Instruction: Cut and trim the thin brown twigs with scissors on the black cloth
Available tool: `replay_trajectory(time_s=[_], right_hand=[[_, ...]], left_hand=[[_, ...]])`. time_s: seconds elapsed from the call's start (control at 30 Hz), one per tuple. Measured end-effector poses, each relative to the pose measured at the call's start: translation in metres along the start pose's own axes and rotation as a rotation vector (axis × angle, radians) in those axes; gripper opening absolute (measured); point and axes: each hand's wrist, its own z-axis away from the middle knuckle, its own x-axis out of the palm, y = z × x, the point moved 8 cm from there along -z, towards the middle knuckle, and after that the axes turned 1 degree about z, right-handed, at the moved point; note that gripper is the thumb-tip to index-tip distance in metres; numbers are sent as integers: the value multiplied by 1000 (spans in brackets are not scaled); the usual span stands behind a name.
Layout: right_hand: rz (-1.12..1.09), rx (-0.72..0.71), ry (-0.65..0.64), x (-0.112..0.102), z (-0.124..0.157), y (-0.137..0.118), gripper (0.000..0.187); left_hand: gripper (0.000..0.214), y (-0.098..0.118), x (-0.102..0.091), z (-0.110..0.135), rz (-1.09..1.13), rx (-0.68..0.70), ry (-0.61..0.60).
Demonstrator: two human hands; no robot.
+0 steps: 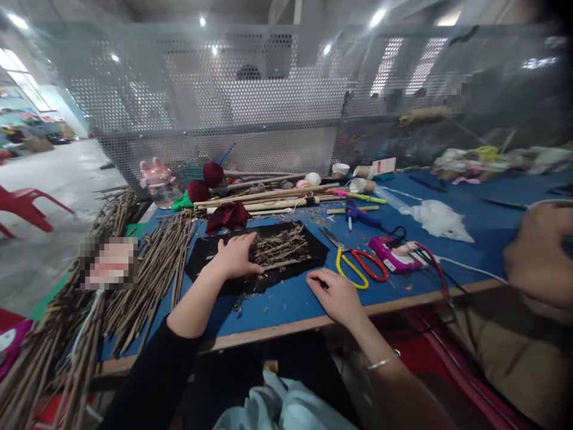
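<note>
My left hand [235, 255] lies flat with fingers spread on a heap of short dry twigs [280, 246] that sits on a black cloth [308, 261] on the blue table [447, 257]. My right hand [336, 294] rests on the blue table just right of the cloth's near corner, fingers curled under, with nothing visible in them. Scissors [358, 266] with one yellow and one red handle lie a short way right of my right hand.
Long twig bundles [152, 269] lie at the table's left end. Bamboo sticks [277, 200], dark red yarn balls [205, 182], a blue glue gun [358, 214], a pink device [394, 255] and white wadding [436, 218] lie behind. Another person's hand [539, 254] is at right.
</note>
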Motion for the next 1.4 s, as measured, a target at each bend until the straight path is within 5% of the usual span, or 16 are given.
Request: replay_trajectory(time_s=[0.1, 0.2, 0.27, 0.33, 0.4, 0.53, 0.7, 0.9, 1.1, 1.3, 1.4], right_hand=[[-18, -42, -25, 6, 2, -33, 22], [-28, -183, -241, 37, 1, -92, 18], [66, -226, -325, 60, -1, -124, 35], [196, -263, -380, 82, -2, -142, 40], [272, -306, -418, 98, -2, -148, 25], [105, -377, -402, 92, -4, -142, 9], [-250, -129, -29, 21, -37, -96, 20], [-176, 20, 276, -27, -86, -44, 28], [121, 92, 49, -10, -118, -15, 20], [-28, -117, -314, 24, -107, -36, 23], [-75, -174, -352, 32, -104, -41, 24]], left_hand=[[85, -15, 10, -4, 125, -9, 46], [62, -24, 6, -9, 270, 30, 135], [51, -26, -1, -8, 329, 71, 228], [46, -27, -7, -5, 338, 107, 295], [45, -25, -7, -2, 308, 140, 309], [55, -10, 1, 1, 194, 223, 228], [92, 2, 14, 2, 53, 198, 109], [73, -5, 2, 3, 102, 164, 167], [49, -30, -18, 5, 155, 37, 220], [43, -26, -18, -2, 117, 8, 289], [45, -21, -9, -10, 101, -28, 254]])
